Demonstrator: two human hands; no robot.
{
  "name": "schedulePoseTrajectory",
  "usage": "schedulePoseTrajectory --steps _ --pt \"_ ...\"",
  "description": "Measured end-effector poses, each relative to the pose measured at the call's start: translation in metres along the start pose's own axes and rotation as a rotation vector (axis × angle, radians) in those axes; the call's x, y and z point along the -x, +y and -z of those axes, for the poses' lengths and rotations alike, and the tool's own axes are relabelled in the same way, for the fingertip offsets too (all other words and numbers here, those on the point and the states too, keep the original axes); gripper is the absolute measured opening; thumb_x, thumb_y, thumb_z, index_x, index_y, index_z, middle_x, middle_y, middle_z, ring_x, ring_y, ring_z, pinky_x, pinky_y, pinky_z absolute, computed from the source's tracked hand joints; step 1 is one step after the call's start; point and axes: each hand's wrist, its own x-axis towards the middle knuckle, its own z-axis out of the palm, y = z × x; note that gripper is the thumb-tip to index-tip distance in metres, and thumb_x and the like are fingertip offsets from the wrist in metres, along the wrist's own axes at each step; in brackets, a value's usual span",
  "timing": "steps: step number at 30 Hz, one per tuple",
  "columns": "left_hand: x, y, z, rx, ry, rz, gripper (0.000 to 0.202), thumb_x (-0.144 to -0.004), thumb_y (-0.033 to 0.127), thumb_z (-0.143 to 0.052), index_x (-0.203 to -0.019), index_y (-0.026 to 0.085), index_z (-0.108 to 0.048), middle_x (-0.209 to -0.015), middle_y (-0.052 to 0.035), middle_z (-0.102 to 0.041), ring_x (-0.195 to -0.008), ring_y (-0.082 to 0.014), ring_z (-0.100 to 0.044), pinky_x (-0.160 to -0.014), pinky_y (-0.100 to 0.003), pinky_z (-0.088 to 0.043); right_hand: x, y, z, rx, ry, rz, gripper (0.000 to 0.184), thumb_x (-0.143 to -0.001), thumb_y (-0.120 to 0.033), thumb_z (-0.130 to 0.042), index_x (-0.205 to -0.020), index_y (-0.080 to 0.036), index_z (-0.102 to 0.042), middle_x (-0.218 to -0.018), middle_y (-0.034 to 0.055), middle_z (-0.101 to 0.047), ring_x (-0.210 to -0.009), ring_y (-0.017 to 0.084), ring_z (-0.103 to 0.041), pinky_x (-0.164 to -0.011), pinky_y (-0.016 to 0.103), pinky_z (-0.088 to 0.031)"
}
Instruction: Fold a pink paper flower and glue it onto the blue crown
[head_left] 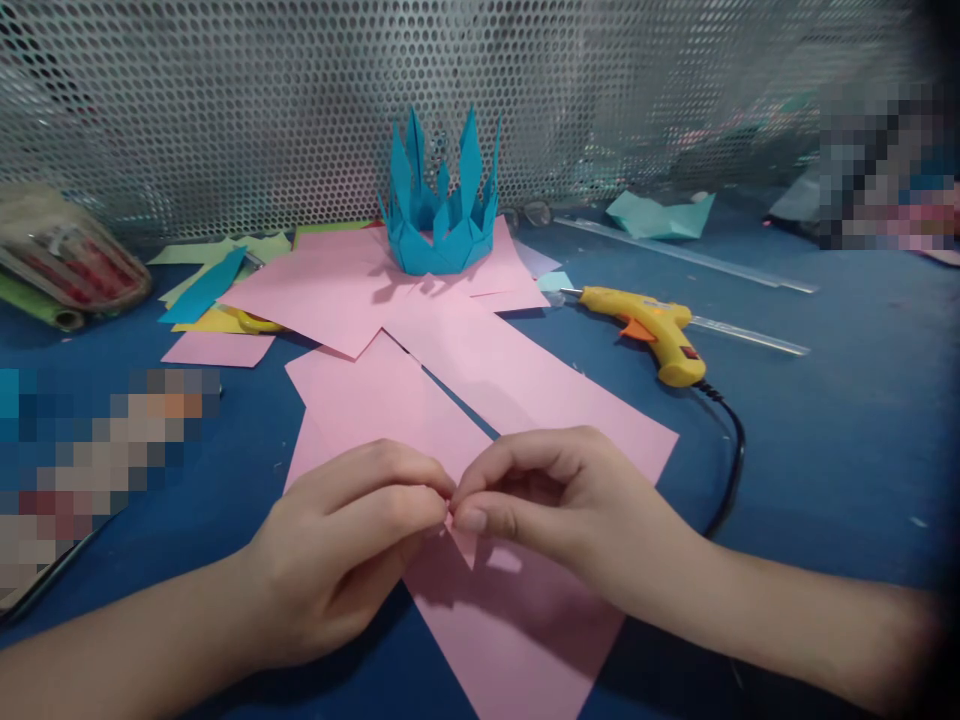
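My left hand [345, 545] and my right hand [555, 505] meet fingertip to fingertip low in the middle of the view. Both pinch a small folded piece of pink paper [463, 540] whose point hangs down between them. Under the hands lies a larger pink sheet [517, 640] on the blue table [825, 450]. More pink sheets [465, 370] overlap behind the hands. A blue folded paper crown [439, 215] stands upright on the pink sheets at the back.
A yellow glue gun [652, 328] lies right of the sheets, its black cord [731, 450] curving toward my right wrist. Clear glue sticks [682, 255] lie behind it. Green, yellow and blue paper scraps [210, 280] sit back left beside a plastic packet [71, 255]. A perforated metal screen [300, 90] closes the back.
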Motion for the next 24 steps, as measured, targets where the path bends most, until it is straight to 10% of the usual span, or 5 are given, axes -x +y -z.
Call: schedulePoseTrajectory --steps 24 --pt "-0.0057 0.0016 0.0015 0.119 -0.028 0.037 0.025 -0.087 0.002 -0.058 -0.102 0.022 -0.059 -0.1 -0.0039 -0.069 -0.089 -0.0125 -0.07 -0.077 -0.018 -0.059 0.0065 0.0065 0.0039 0.695 0.061 0.672 0.018 -0.1 -0.021 -0.053 -0.082 -0.021 -0.056 -0.075 -0.0015 -0.063 -0.06 0.009 -0.055 -0.054 0.019 -0.045"
